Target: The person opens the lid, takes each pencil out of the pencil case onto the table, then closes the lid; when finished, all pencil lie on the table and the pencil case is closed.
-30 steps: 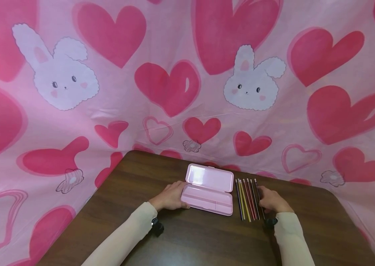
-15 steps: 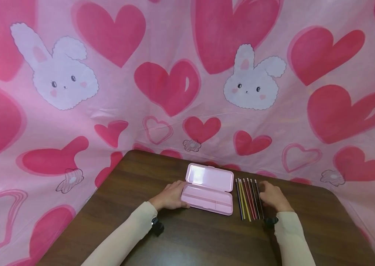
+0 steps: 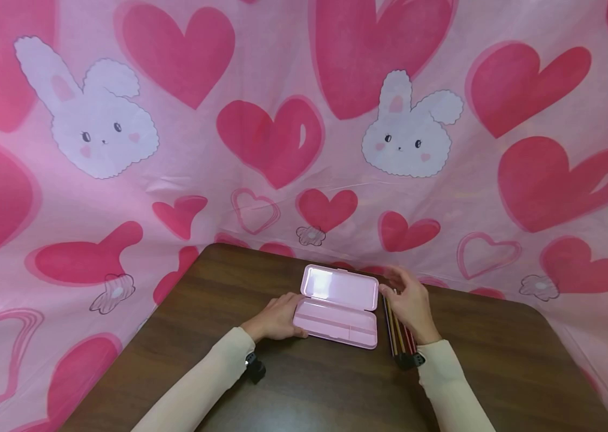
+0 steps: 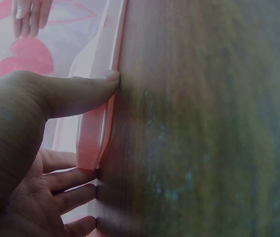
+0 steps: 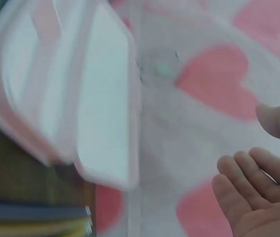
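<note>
We see the open pencil case (image 3: 339, 307) on the counter (image 3: 304, 384), pencils (image 3: 397, 336) just right of it, backdrop cloth (image 3: 282, 120) behind.

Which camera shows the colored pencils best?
The head view: the colored pencils lie in a row on the table beside the open pink case, partly under the right hand. The right wrist view shows only blurry ends at its bottom edge. The left wrist view shows none.
</note>
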Available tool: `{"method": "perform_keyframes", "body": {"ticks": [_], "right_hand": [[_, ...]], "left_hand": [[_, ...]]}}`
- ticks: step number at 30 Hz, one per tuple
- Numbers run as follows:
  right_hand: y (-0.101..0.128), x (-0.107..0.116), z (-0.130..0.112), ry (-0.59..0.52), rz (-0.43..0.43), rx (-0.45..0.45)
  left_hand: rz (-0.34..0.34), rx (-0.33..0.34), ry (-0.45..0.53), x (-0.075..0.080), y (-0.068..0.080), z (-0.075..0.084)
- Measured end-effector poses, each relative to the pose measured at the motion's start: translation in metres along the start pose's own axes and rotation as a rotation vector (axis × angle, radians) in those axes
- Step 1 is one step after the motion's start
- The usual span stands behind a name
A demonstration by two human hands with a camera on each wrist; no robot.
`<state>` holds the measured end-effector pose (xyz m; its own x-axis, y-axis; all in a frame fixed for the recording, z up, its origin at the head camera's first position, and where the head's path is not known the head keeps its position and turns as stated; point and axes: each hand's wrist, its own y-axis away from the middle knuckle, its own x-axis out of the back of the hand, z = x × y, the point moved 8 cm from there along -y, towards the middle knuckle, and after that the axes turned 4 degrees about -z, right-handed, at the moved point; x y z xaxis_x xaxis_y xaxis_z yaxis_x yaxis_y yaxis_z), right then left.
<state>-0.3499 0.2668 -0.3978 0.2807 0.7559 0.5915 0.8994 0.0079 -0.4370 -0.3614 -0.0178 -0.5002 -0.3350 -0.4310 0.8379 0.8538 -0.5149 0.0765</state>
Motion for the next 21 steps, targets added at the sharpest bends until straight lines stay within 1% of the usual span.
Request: {"method": "perform_keyframes", "body": {"ticks": [2, 4, 6, 8, 10, 11, 14, 17, 21], "right_hand": [[0.004, -0.017, -0.012, 0.015, -0.046, 0.067], [0.009, -0.034, -0.021, 0.052, -0.086, 0.134], [0.014, -0.05, -0.027, 0.086, -0.126, 0.173], [0.02, -0.066, -0.029, 0.1, -0.19, 0.178], [0.026, -0.081, -0.03, 0.109, -0.265, 0.164], [0.029, -0.088, -0.03, 0.11, -0.307, 0.15], [0.037, -0.106, -0.031, 0.142, -0.421, 0.148], [0.043, -0.115, -0.031, 0.195, -0.495, 0.173], [0.046, -0.121, -0.028, 0.228, -0.54, 0.185]], "left_hand": [[0.002, -0.002, -0.001, 0.0, 0.0, 0.0], [0.004, -0.003, -0.002, 0.0, 0.0, 0.001], [0.005, -0.003, -0.008, 0.0, 0.0, 0.001], [0.007, -0.004, -0.012, 0.0, 0.0, 0.002], [0.007, -0.004, -0.016, 0.0, 0.0, 0.002], [0.008, -0.004, -0.018, 0.001, 0.0, 0.002], [0.006, -0.006, -0.016, 0.001, 0.0, 0.001], [0.005, -0.006, -0.014, 0.001, 0.001, 0.001], [0.008, -0.011, -0.012, 0.002, 0.001, 0.002]]}}
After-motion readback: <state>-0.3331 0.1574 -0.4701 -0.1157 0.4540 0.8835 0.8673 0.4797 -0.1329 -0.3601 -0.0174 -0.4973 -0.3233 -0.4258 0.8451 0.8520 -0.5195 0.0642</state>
